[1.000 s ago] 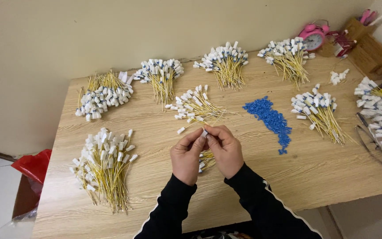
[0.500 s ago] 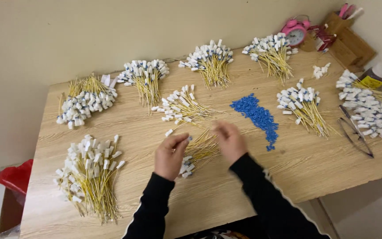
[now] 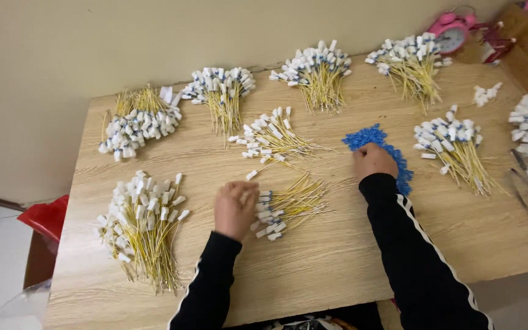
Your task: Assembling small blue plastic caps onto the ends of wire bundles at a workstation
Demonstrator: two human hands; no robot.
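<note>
Parted since half a second ago: left hand (image 3: 234, 209) resting loosely curled on small bundle of yellow wires (image 3: 285, 206) mid-desk (image 3: 337, 275), right hand (image 3: 373, 161) reaching, fingers bunched, into blue bead pile (image 3: 379, 146). Likely fetching a piece; needs a fine pinch next. White-tagged, thin, fanned wires.
</note>
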